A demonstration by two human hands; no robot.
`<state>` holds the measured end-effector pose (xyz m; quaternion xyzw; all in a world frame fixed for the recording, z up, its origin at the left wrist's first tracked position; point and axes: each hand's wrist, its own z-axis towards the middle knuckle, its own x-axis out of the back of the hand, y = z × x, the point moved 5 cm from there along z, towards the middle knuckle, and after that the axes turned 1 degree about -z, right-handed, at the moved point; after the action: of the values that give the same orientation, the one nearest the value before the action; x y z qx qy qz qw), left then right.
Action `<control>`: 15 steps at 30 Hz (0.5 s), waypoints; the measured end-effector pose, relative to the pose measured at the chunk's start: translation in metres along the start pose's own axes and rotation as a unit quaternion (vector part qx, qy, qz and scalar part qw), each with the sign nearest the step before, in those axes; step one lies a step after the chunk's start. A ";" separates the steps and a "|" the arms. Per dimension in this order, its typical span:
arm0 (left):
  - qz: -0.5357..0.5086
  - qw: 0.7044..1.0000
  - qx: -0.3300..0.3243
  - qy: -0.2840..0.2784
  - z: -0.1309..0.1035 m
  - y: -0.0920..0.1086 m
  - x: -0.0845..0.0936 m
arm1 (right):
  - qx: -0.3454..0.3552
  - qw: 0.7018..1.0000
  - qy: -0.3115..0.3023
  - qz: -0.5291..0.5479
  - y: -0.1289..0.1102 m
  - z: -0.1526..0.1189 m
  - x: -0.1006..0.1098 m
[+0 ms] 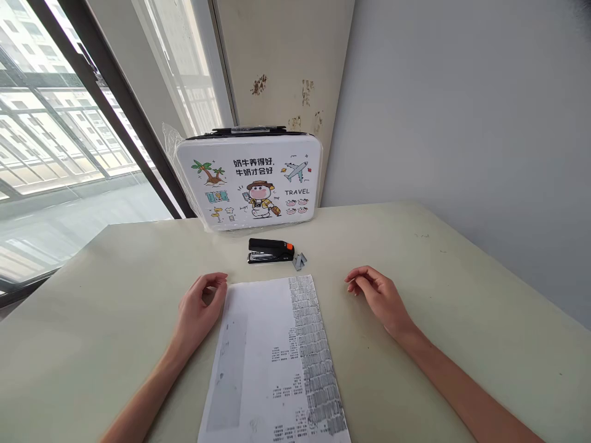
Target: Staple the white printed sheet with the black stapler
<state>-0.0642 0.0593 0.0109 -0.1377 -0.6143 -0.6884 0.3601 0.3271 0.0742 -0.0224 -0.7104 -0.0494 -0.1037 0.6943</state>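
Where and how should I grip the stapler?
Probably the thick part of the stapler, just left of the orange patch, coming from above. Its two halves meet there, while the left end gapes and might close under a squeeze. Staple strips lie by the right end, so I'd avoid that side.

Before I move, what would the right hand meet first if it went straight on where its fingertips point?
Probably the right edge of the paper, near its far corner: the right hand points leftward at it. Depth is unclear; it may pass just above.
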 end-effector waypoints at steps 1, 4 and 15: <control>0.000 1.000 0.000 0.001 0.000 0.001 0.000 | 0.000 1.000 0.000 -0.001 0.000 0.000 0.000; -0.004 1.000 0.001 0.002 -0.001 0.003 0.001 | -0.001 1.000 -0.002 -0.005 0.000 0.000 0.000; -0.003 1.000 0.007 -0.005 0.000 0.002 0.000 | 0.006 1.000 -0.009 0.007 0.001 0.001 -0.001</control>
<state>-0.0622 0.0592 0.0123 -0.1368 -0.6215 -0.6845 0.3556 0.3268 0.0750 -0.0230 -0.7072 -0.0510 -0.0918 0.6992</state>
